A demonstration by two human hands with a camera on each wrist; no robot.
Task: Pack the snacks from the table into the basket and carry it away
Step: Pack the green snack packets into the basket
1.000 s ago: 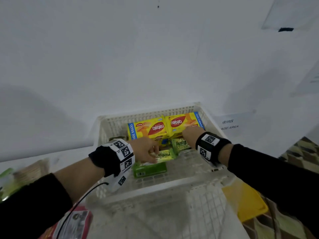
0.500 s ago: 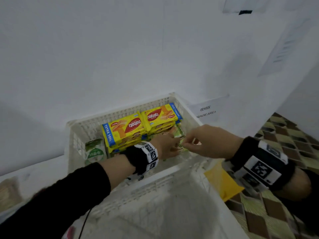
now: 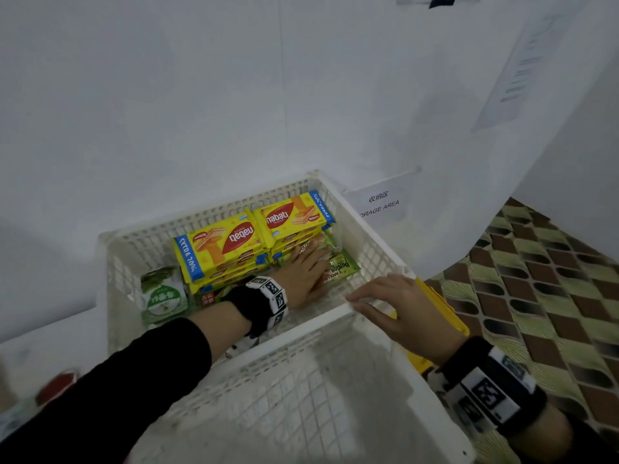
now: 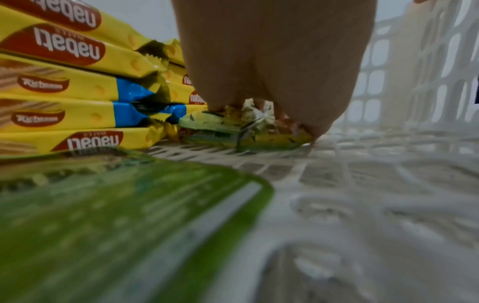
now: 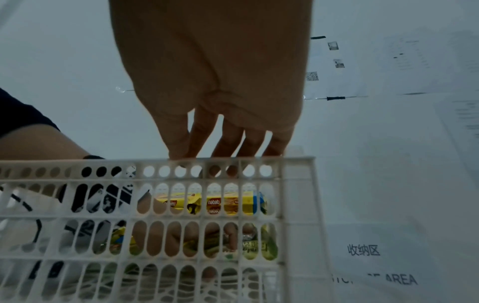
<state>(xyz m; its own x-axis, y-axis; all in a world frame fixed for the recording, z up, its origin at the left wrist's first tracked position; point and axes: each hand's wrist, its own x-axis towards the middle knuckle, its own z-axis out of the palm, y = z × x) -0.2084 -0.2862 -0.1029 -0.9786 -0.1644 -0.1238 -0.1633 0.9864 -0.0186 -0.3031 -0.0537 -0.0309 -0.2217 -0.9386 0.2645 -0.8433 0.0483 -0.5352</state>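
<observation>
A white lattice basket (image 3: 214, 212) holds two stacks of yellow nabati wafer packs (image 3: 227, 242), green pandan packs (image 3: 340, 267) at the right, and a green-and-white pouch (image 3: 162, 296) at the left. My left hand (image 3: 303, 269) reaches inside and lies flat on the green pandan packs, fingers straight beside the right wafer stack. The left wrist view shows its fingertips (image 4: 305, 123) pressing on those green packs (image 4: 233, 123). My right hand (image 3: 395, 306) is outside, its straight fingers (image 5: 228, 139) resting on the basket's near rim (image 5: 77, 163).
A yellow flat object (image 3: 438, 316) lies against the basket's right side. A paper sign reading STORAGE AREA (image 3: 380, 204) hangs on the white wall behind. Patterned floor (image 3: 536, 279) shows at the right. A table edge (image 3: 43, 346) with blurred items is at the left.
My right hand has come out of the basket and back to its near rim. My left hand has slid right onto the green packs and flattened. The view has shifted.
</observation>
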